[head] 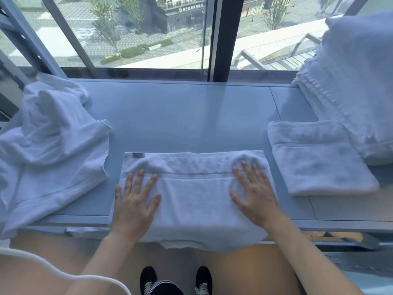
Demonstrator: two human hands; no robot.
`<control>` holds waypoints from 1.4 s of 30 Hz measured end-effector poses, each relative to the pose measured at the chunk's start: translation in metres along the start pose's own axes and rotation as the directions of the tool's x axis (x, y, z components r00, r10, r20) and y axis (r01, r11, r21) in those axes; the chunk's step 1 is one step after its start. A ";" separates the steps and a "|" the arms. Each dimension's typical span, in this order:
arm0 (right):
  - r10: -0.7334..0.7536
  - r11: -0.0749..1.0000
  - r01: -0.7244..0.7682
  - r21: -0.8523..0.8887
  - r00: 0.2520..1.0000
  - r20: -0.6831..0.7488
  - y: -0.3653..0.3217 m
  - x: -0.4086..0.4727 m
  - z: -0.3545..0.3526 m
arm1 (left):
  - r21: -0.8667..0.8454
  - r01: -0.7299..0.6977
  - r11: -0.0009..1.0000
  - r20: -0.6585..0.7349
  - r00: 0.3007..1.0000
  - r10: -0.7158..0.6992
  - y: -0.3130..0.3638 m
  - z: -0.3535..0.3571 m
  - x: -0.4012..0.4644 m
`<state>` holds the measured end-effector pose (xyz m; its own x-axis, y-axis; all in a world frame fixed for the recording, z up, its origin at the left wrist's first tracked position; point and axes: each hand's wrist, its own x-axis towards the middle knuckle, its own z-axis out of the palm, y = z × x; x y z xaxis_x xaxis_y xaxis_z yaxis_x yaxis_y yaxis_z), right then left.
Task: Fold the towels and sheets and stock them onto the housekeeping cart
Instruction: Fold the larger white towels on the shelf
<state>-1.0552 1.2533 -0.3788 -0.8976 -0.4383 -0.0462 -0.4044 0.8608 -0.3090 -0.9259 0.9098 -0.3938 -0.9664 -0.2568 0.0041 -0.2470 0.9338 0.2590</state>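
Note:
A white towel [191, 199], folded lengthwise, lies across the front of the pale window ledge [180, 116], and its near edge hangs over the front. A small grey label sits at its far left corner. My left hand [136, 201] presses flat on the towel's left part with fingers spread. On the towel's right part my right hand [255, 192] presses flat the same way. A folded white towel [319, 158] lies to the right on the ledge.
A crumpled heap of white linen [53, 141] fills the ledge's left end. A tall stack of white linen [357, 81] stands at the right end. Large windows rise behind the ledge. A white cord [53, 267] curves at lower left above the wooden floor.

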 end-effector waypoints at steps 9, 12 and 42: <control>-0.088 0.963 0.103 0.249 0.994 -0.072 0.019 0.022 -0.014 | -0.005 -0.116 0.993 0.045 0.992 0.116 -0.047 -0.010 0.075; -0.134 0.987 0.134 0.084 0.991 -0.007 0.023 -0.005 -0.002 | 0.012 -0.136 0.991 0.050 0.989 0.136 -0.045 -0.007 0.058; 0.053 0.990 -0.056 -0.127 0.998 -0.028 0.016 0.123 -0.025 | 0.075 -0.222 0.972 0.161 0.965 0.207 0.082 0.012 0.011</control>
<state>-1.1766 1.2197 -0.3660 -0.9223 -0.3848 -0.0361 -0.3725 0.9099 -0.1826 -0.9573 0.9870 -0.3842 -0.9951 -0.0139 -0.0983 -0.0313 0.9835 0.1781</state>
